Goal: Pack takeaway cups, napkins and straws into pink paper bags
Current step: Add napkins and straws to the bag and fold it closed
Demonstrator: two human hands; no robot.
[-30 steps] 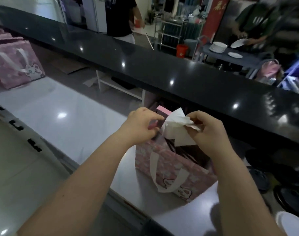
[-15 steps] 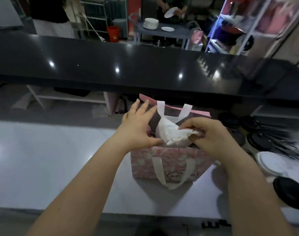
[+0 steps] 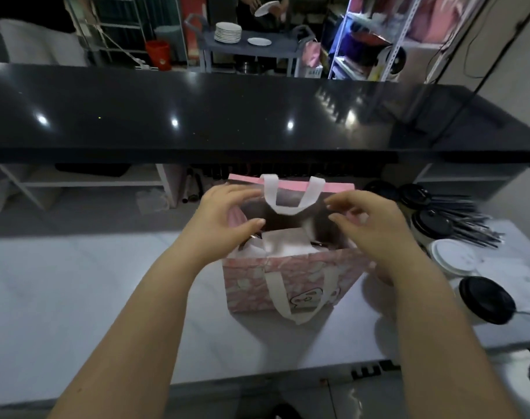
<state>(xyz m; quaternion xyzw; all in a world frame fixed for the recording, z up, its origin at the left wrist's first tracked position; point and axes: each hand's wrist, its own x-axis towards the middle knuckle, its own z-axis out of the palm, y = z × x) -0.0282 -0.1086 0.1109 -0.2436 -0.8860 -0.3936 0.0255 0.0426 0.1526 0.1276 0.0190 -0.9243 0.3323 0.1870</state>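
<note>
A pink paper bag (image 3: 251,285) with white handles stands upright on the white worktop (image 3: 76,291). White napkins (image 3: 283,244) lie inside it near the front wall. My left hand (image 3: 224,219) hovers over the bag's left rim with fingers spread and nothing in it. My right hand (image 3: 375,228) hovers over the right rim, also empty with fingers apart. Takeaway cups with black lids (image 3: 486,299) and one white lid (image 3: 452,257) stand to the right. Black straws (image 3: 469,225) lie in a pile behind them.
A raised black counter (image 3: 227,116) runs across behind the bag. Beyond it a cart (image 3: 251,46) carries stacked white plates, and a person there holds a plate. A metal shelf unit (image 3: 375,40) stands at the back right.
My right hand has let go of the napkins, which now lie inside the bag. Both hands have spread apart over the bag's rim. The view has swung to face the bag squarely.
</note>
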